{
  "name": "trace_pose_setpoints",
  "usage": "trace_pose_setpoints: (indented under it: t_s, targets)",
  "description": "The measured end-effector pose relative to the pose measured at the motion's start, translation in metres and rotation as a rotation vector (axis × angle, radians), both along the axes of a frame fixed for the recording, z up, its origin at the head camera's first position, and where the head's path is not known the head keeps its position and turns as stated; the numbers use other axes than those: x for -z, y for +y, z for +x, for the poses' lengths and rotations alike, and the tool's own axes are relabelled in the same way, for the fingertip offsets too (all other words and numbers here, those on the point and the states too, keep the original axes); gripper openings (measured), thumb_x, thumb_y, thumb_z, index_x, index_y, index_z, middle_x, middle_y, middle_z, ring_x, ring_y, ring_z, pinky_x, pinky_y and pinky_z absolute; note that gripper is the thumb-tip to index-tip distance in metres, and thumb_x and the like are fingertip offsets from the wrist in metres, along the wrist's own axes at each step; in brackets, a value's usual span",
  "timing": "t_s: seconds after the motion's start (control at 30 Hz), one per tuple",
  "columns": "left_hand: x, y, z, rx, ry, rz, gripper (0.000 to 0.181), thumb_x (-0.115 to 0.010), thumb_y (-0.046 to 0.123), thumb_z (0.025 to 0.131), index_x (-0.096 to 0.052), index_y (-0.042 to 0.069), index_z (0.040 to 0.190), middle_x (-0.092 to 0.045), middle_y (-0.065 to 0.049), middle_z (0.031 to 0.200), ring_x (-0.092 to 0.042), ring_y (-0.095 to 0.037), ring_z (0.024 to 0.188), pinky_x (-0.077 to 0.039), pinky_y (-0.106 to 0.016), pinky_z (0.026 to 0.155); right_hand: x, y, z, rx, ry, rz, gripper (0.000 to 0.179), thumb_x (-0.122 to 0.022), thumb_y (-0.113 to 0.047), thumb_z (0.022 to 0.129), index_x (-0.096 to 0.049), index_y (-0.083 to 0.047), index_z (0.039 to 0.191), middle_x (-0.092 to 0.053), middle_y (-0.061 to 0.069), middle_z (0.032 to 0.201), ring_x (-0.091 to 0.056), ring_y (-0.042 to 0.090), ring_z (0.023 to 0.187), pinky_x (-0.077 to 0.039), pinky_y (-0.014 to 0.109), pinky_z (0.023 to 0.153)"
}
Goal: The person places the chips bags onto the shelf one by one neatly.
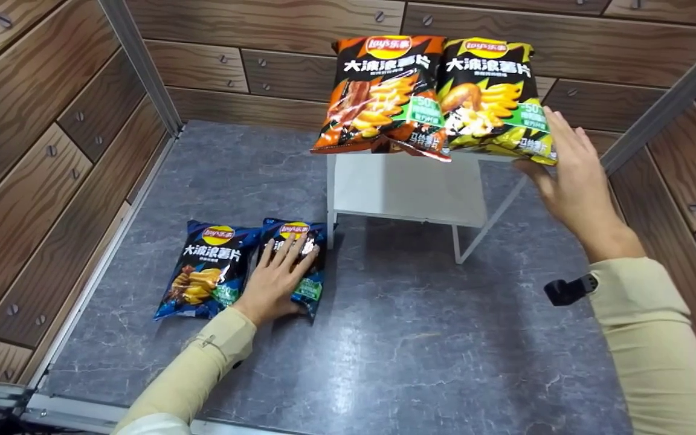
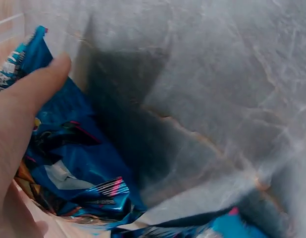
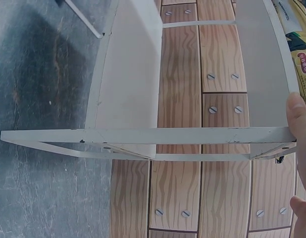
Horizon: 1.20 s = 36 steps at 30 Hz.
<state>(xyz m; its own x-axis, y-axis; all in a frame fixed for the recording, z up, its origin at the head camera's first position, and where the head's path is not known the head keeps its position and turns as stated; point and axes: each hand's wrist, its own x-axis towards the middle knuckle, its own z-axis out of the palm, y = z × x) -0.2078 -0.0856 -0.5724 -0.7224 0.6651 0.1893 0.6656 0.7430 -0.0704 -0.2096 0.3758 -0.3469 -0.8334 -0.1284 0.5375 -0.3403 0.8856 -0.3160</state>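
Two blue-and-black potato chip bags lie side by side on the grey floor. On the right-hand blue bag point(image 1: 310, 284) rests my left hand point(image 1: 277, 284), fingers spread across its front. The left wrist view shows the thumb point(image 2: 49, 77) against that bag's side. The other blue bag point(image 1: 208, 269) lies just left of the hand. An orange-and-black chip bag point(image 1: 378, 96) and a yellow-and-black one point(image 1: 493, 96) sit together on top of a white metal rack point(image 1: 408, 184). At the rack's top right corner, my right hand point(image 1: 577, 175) touches the yellow bag's edge, its thumb by the rack's rim.
Wood-patterned panels point(image 1: 275, 24) with printed screws stand at the back and both sides. Metal posts point(image 1: 145, 66) mark the corners, and a metal rail point(image 1: 82, 417) runs along the front. A black device point(image 1: 568, 291) sticks out from the right sleeve. The rack has a lower shelf point(image 3: 128, 74).
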Motion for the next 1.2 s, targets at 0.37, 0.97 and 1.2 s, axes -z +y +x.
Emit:
trace_pose_setpoints:
  t_s: [0.37, 0.97, 1.2]
  targets:
    - [0.026, 0.005, -0.006, -0.054, -0.058, -0.016, 0.139, -0.068, 0.09, 0.053, -0.017, 0.017, 0.16, -0.012, -0.019, 0.166, -0.015, -0.036, 0.153, -0.015, -0.069, 0.118, -0.001, 0.0, 0.002, -0.004, -0.012, -0.015, 0.077, -0.074, -0.019, 0.087, -0.035, -0.011, 0.154, -0.038, 0.017, 0.157, -0.032, 0.036, 0.148, -0.019, 0.055, 0.124]
    - [0.036, 0.011, -0.012, -0.073, -0.089, 0.022, 0.135, -0.074, 0.081, 0.057, -0.015, 0.019, 0.161, -0.009, -0.017, 0.167, -0.011, -0.035, 0.154, -0.013, -0.07, 0.118, 0.001, -0.001, -0.001, -0.01, 0.014, -0.015, 0.078, -0.076, -0.014, 0.085, -0.038, -0.009, 0.153, -0.04, 0.019, 0.156, -0.035, 0.038, 0.146, -0.021, 0.056, 0.122]
    - [0.037, 0.01, -0.011, -0.04, -0.061, 0.118, 0.123, -0.088, 0.054, 0.063, -0.022, 0.014, 0.159, -0.017, -0.02, 0.165, -0.018, -0.04, 0.152, -0.016, -0.072, 0.116, 0.0, -0.002, -0.001, -0.005, 0.003, -0.015, 0.079, -0.076, -0.014, 0.085, -0.037, -0.009, 0.153, -0.039, 0.019, 0.156, -0.034, 0.037, 0.147, -0.02, 0.056, 0.123]
